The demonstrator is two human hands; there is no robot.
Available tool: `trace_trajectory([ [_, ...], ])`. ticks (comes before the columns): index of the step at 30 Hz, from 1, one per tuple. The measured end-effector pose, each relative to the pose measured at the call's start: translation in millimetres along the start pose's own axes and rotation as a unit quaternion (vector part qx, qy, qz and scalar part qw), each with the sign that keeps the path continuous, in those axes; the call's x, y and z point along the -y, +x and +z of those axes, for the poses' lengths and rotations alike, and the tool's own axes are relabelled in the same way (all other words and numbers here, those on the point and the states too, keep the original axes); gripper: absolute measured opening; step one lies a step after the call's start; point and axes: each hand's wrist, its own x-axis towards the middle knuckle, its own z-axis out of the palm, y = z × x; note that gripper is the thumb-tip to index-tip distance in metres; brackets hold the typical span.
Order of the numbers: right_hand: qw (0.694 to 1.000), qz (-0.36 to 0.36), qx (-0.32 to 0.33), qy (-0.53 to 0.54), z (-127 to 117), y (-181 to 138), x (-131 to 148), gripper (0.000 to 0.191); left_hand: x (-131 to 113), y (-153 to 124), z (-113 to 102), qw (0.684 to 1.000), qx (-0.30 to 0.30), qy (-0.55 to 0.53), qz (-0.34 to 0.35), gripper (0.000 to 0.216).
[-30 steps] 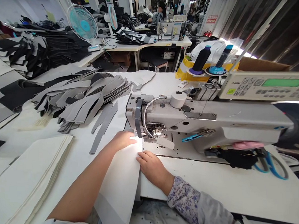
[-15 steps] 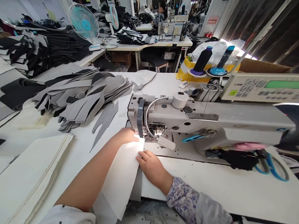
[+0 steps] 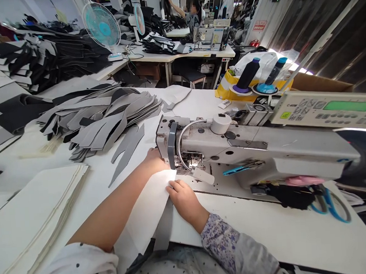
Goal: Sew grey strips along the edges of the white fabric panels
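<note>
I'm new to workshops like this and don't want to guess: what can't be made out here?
All in the head view:
- Fingertips of the left hand: hidden by the sewing machine.
- Part of the white sheet: covered by the left forearm.
- Blades of the blue-handled scissors: hidden by black cloth.
- Control panel: cut off by the right edge.
- Wording on the red-and-white sign: too small.

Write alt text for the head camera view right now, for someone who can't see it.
A person's right hand rests at the edge of a white sheet leading to a sewing machine, whose end partly hides the left hand. Mostly gray strips lie heaped on the table to the left; two fans stand beyond.
</note>
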Motion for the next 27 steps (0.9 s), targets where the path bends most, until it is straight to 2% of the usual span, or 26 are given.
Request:
trace_trajectory([
  [3, 1.000, 0.010, -0.002, 0.011, 0, 2, -2, 0.017, -1, -50, 7, 0.998, -0.060, -0.006, 0.020, 0.021],
  [4, 1.000, 0.014, -0.002, 0.016, 0, 2, -3, 0.016, -2, -70, 11, 0.998, -0.061, -0.023, 0.024, 0.022],
  [7, 0.999, 0.018, 0.000, 0.028, -3, 7, -6, 0.013, -9, -121, 25, 0.999, 0.002, -0.041, 0.011, 0.033],
  [9, 0.999, 0.021, 0.000, 0.033, -8, 9, -6, 0.013, -17, -139, 33, 0.999, 0.038, -0.008, -0.004, 0.027],
  [11, 0.999, 0.033, -0.004, 0.032, -16, 5, -1, 0.015, -22, -143, 38, 0.998, 0.061, 0.018, -0.019, 0.015],
  [15, 0.997, 0.057, 0.026, 0.046, -33, -24, 25, 0.011, -24, -139, 40, 0.998, 0.056, -0.008, -0.017, 0.023],
  [17, 0.996, -0.014, 0.048, 0.069, -38, -42, 39, 0.009, -22, -137, 41, 0.998, 0.052, -0.019, -0.014, 0.023],
  [19, 0.995, -0.043, 0.047, 0.072, -41, -55, 49, 0.030, -22, -135, 41, 0.998, 0.059, -0.012, -0.016, 0.024],
  [21, 0.995, -0.042, 0.052, 0.071, -42, -59, 53, 0.041, -23, -132, 42, 0.998, 0.068, -0.001, -0.016, 0.023],
  [27, 0.994, -0.021, 0.073, 0.077, -41, -52, 49, 0.041, -25, -122, 46, 0.998, 0.057, 0.027, -0.006, 0.023],
])
